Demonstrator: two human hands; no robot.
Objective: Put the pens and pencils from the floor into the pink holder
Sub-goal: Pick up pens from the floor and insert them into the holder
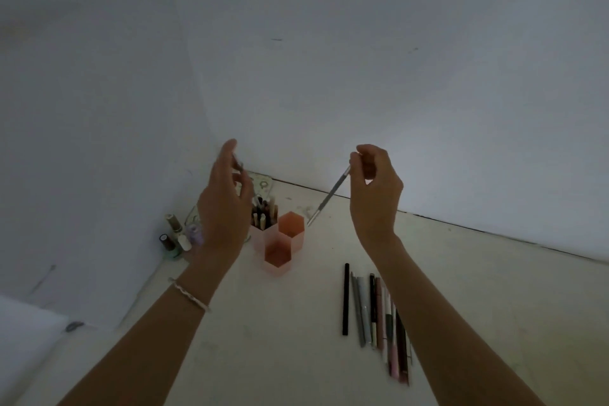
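Above the translucent pink hexagonal holder (pixel 278 254) — right hand (pixel 375 194) pinches a slim grey pencil (pixel 328 198), left hand (pixel 227 204) a thin pen (pixel 238 164).

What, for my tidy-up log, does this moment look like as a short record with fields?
left hand: raised near the pink holder, pinching a thin dark pen, mostly hidden
right hand: pinches a grey pencil by its top end, tip slanting down toward the holder
holder contents: three six-sided cups; back-left one full of pens, the other two look empty
floor: a row of pens and pencils lies by the right forearm
beside holder: small bottles to its left
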